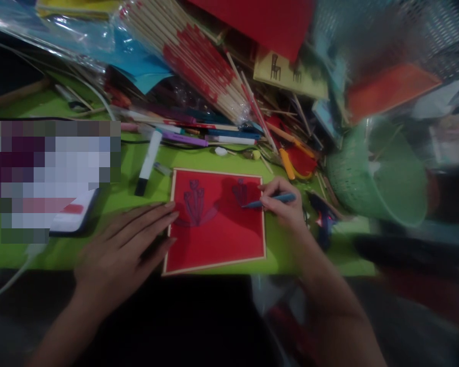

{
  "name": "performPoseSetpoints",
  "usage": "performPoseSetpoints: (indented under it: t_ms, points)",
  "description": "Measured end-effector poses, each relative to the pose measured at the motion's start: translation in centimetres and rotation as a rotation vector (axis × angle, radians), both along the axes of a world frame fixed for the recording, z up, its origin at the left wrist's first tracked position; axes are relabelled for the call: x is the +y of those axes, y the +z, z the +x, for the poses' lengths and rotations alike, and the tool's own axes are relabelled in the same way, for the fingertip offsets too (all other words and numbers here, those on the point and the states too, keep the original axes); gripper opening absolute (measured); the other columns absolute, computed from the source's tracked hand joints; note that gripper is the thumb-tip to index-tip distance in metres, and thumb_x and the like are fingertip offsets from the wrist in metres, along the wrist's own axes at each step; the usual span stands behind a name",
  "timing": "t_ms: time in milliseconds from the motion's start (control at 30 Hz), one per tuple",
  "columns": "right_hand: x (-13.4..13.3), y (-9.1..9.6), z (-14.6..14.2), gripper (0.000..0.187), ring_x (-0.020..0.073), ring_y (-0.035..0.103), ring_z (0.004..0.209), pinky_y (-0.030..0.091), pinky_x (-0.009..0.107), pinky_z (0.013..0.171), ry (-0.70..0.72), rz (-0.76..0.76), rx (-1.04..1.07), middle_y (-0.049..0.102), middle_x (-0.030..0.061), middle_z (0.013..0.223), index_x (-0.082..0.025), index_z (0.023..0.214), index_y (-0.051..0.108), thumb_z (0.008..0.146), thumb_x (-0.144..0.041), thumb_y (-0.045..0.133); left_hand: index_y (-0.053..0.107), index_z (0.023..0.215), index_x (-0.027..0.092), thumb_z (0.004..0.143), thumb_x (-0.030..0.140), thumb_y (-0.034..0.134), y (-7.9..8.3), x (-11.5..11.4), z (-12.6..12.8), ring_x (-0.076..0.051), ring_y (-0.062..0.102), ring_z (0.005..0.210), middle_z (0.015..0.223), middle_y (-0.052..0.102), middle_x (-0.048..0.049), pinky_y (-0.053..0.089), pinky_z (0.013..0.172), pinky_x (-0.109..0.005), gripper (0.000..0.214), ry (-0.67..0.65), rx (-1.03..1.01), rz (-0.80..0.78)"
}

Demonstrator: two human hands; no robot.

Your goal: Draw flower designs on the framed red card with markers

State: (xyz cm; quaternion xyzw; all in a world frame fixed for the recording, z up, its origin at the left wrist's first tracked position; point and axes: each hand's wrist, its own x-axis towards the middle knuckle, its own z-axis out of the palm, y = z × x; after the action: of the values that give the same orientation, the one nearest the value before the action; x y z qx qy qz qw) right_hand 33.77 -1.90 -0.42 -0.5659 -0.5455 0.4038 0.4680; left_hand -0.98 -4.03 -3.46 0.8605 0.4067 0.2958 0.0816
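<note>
A red square card (222, 234) with a pale border lies on the green table surface (133, 204) near its front edge. Dark flower outlines are drawn on its upper half. My left hand (126, 250) lies flat with fingers stretched out, its fingertips pressing the card's left edge. My right hand (283, 204) is closed on a blue pen (270, 200) at the card's upper right corner. The pen tip touches the card beside the smaller flower drawing.
A white marker (147, 163) lies left of the card, with more pens (214, 136) behind it. A bundle of red-tipped sticks (199, 61), coloured papers and clutter fill the back. A green mesh basket (378, 173) stands at the right. A white-and-red object (74, 214) sits at the left.
</note>
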Motion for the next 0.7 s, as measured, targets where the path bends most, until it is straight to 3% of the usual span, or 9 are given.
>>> performPoseSetpoints:
  t_ms: [133,333,533,700]
  points:
    - [-0.04,0.16,-0.2,0.023,0.0136,0.056,0.061,0.056,0.035,0.072,-0.001,-0.031,0.014,0.063,-0.0051,0.065,-0.026,0.076,0.07,0.079,-0.042,0.086,0.05,0.157,0.031,0.101,0.028,0.067,0.03,0.1,0.11,-0.028,0.073,0.121,0.14,0.074,-0.002,0.058,0.102,-0.049,0.059,0.002,-0.003,0.012]
    - [-0.1,0.08,-0.04,0.027,0.0156,0.059,0.068,0.057,0.038,0.083,0.002,-0.006,-0.009,0.061,-0.0044,0.064,-0.025,0.072,0.07,0.077,-0.045,0.087,0.052,0.156,0.027,0.101,0.026,0.067,0.06,0.18,0.11,-0.029,0.073,0.12,0.14,0.074,-0.0045,0.058,0.1,-0.049,0.057,-0.012,-0.003,0.031]
    - [-0.05,0.22,-0.31,0.025,0.0141,0.056,0.061,0.057,0.035,0.071,-0.011,-0.034,-0.015,0.062,-0.005,0.063,-0.026,0.076,0.069,0.079,-0.044,0.086,0.051,0.157,0.028,0.1,0.026,0.067,0.08,0.11,0.15,-0.029,0.073,0.121,0.141,0.073,-0.0035,0.058,0.1,-0.05,0.059,-0.005,0.004,0.036]
    - [-0.03,0.25,-0.25,0.027,0.0141,0.054,0.062,0.058,0.037,0.076,0.0,-0.021,-0.008,0.06,-0.0054,0.061,-0.025,0.071,0.068,0.077,-0.044,0.086,0.051,0.156,0.029,0.101,0.028,0.067,-0.06,0.13,0.11,-0.027,0.073,0.121,0.141,0.073,-0.0025,0.059,0.101,-0.049,0.057,0.002,-0.002,0.021]
